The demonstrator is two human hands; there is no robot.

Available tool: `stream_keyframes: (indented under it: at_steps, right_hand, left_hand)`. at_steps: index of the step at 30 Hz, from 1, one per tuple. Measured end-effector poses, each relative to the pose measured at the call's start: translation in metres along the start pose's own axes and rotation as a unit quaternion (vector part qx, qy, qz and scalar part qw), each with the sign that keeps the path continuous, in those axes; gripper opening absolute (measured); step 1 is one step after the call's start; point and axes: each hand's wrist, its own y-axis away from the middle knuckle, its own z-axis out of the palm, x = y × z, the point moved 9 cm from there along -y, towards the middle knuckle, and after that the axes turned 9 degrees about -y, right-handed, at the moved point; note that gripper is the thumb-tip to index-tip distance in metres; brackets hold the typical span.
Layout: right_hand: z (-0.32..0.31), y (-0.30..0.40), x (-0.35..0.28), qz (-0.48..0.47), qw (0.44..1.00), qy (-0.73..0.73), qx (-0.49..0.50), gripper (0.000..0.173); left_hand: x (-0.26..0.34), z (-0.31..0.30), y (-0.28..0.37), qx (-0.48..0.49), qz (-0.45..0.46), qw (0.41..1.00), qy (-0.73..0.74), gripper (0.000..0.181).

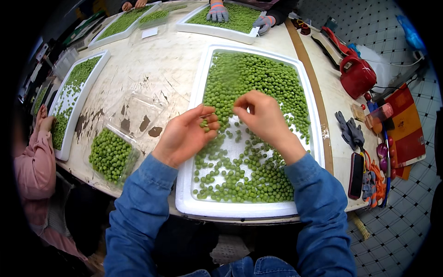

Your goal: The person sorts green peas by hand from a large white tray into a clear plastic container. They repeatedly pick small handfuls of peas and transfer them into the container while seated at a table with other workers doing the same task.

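Observation:
A white foam tray (313,114) lies before me with loose green peas (270,78) in it. They lie thick at its far end and thinner at the near end, where the white bottom shows through. Over the tray's left side, my left hand (190,133) is turned palm up with curled fingers, a few peas resting in them. My right hand (261,116) hovers over the middle, thumb and forefinger brought together; whether a pea is between them is hidden. Left of the tray, a clear plastic clamshell box (133,152) stands with its lid folded back, its base full of peas.
Co-workers' hands are at other pea trays: gloved hands (218,13) at the far side, bare hands (45,119) at the left. On the right lie a red jug (358,77), dark gloves (349,130) and a phone (356,176).

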Motion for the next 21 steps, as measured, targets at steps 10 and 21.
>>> stream_keyframes:
  at_steps: [10, 21]
  right_hand:
    - [0.024, 0.004, -0.023, -0.156, 0.985, 0.071, -0.01, 0.009]
    - [0.048, -0.002, -0.009, -0.116, 0.978, 0.156, -0.079, 0.007]
  left_hand:
    - [0.028, -0.014, 0.002, -0.014, 0.058, 0.995, 0.078, 0.022]
    - [0.025, -0.018, 0.003, 0.024, 0.066, 0.996, 0.052, 0.021]
